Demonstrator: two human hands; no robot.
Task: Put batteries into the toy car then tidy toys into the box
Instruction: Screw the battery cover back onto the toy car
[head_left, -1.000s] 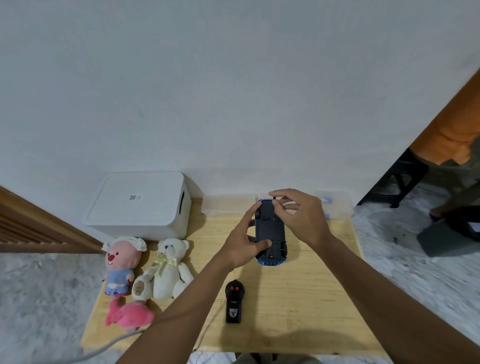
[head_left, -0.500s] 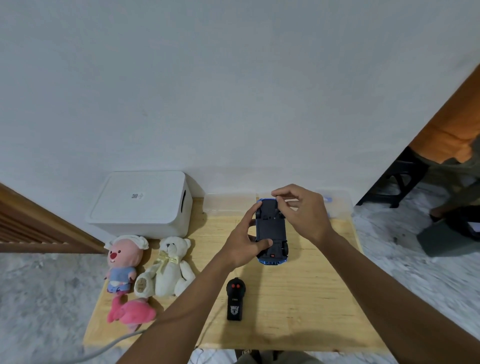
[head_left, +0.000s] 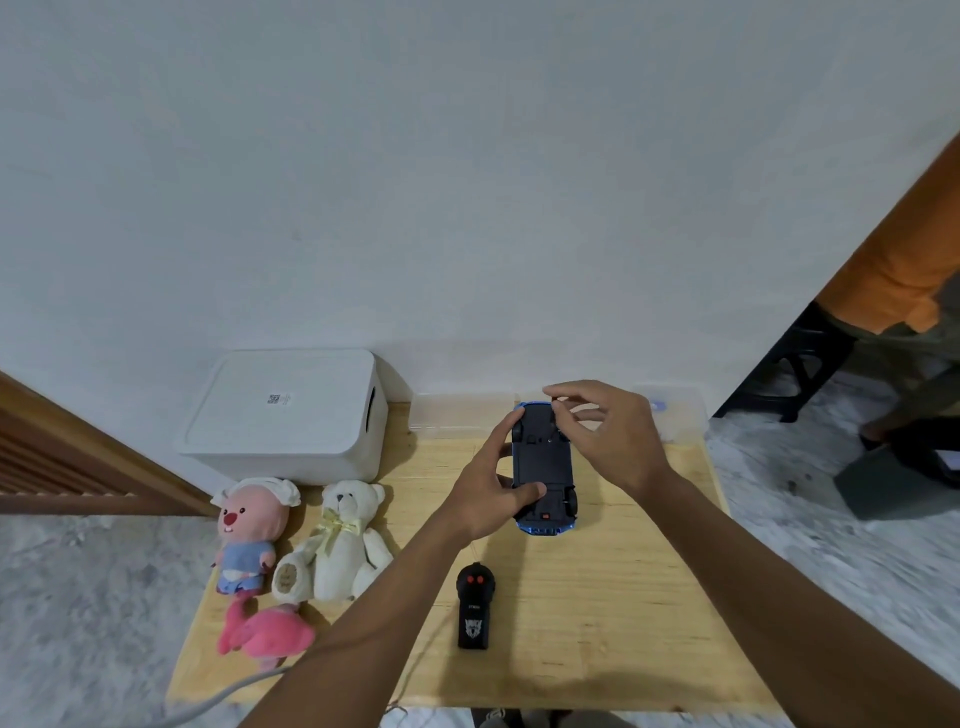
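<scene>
A blue toy car (head_left: 543, 462) lies upside down on the wooden table (head_left: 597, 597), its black underside facing up. My left hand (head_left: 491, 491) grips the car's left side, thumb across the underside near the rear wheels. My right hand (head_left: 605, 434) hovers over the car's far end, thumb and fingers pinched together at the front of the underside; what they pinch is hidden. The white lidded box (head_left: 283, 415) stands at the table's back left. No batteries are visible.
A pink-faced plush (head_left: 249, 530), a white teddy bear (head_left: 340, 540) and a pink plush (head_left: 265, 631) lie at the table's left. A black remote control (head_left: 474, 605) lies near the front. A clear plastic container (head_left: 670, 415) sits against the wall behind my hands. Another person stands at right.
My right hand's fingers have shifted slightly on the car's far end. The car and my left hand have hardly moved.
</scene>
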